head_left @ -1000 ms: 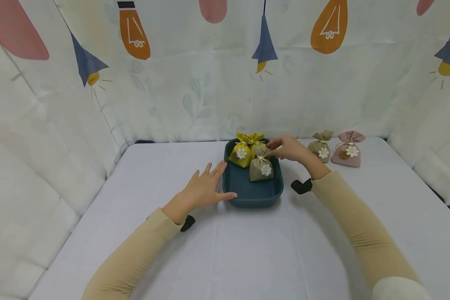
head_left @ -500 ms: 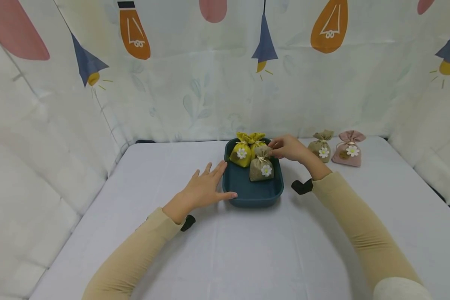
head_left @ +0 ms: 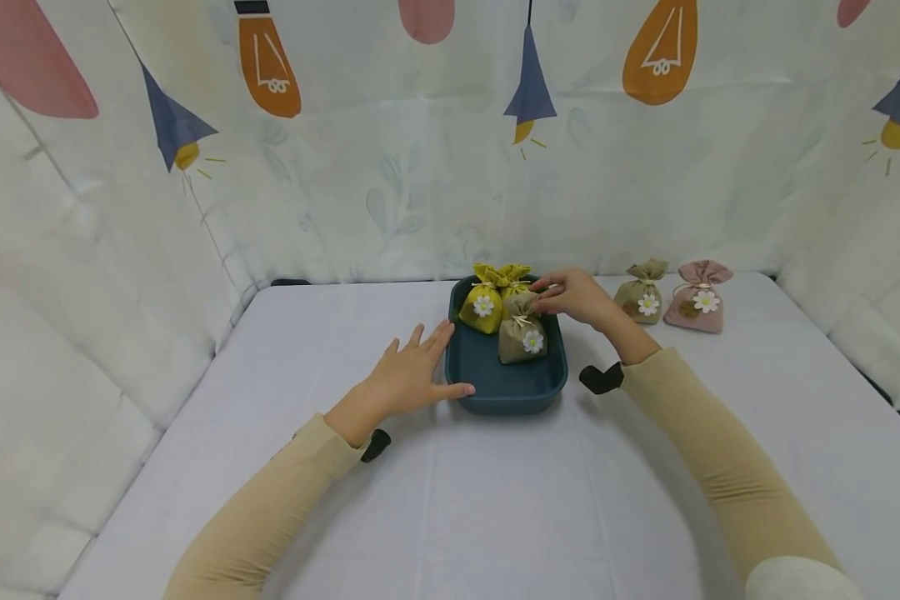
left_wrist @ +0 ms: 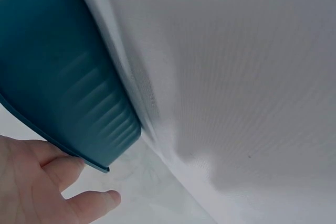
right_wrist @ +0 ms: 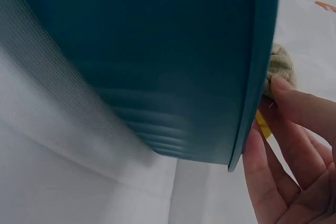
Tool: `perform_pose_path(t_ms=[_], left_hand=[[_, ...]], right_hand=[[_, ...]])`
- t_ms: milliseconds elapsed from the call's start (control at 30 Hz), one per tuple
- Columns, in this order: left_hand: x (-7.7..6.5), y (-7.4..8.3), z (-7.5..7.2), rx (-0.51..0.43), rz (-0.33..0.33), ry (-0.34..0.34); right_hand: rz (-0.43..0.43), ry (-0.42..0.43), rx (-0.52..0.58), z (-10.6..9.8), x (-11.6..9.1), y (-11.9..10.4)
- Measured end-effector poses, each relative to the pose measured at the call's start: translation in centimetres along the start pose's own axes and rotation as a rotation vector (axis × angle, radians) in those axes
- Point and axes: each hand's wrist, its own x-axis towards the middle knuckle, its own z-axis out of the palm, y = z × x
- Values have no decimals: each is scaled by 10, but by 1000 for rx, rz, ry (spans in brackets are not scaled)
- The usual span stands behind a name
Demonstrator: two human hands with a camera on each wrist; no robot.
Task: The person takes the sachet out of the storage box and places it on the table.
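Observation:
A dark teal plastic tray [head_left: 487, 383] stands on the white table, with two yellow drawstring pouches, one in front [head_left: 474, 319] and one behind [head_left: 515, 273], at its far end. Nearer to me in the tray sits a beige drawstring pouch [head_left: 517, 343] with a white flower. My right hand [head_left: 579, 298] reaches over the tray's right rim and pinches this pouch near its gathered top [right_wrist: 282, 66]. Against the left rim rests my left hand [head_left: 405, 379], fingers spread and thumb over the near corner; in the left wrist view its fingertips [left_wrist: 65, 171] touch the rim.
To the right of the tray, another beige pouch [head_left: 637, 302] and a pink pouch [head_left: 694, 310], each with a white flower, stand near the table's back edge. A printed curtain [head_left: 435, 192] hangs behind the white tabletop [head_left: 495, 500].
The beige pouch's top has shifted slightly left along with my right fingers. My left hand and the tray stay in place.

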Motion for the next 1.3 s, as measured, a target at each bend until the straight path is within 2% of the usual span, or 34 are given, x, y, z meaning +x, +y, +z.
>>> perform_pose_path(t_ms=[133,267,400,500,667,1033,1300], left_hand=[[0,0,0,2,0,4],[0,0,0,2,1,3],[-1,1,0,0,3,3],[-2,2,-1,2,4,5],[-2,2,-1,-3,7,11],[-1,1,0,0,6,3],[-1,2,-1,2,3,5]], right_hand=[[29,20,-6,0,-1,1],[15,35,-56,1,-2,1],[-70,58,-151,6,-3,0],[-164,68,-223,10,-3,-1],[-282,77,-280,14,-5,-1],[-348,202,-277,17,-10,-2],[-392,331,-108,16,-12,-2]])
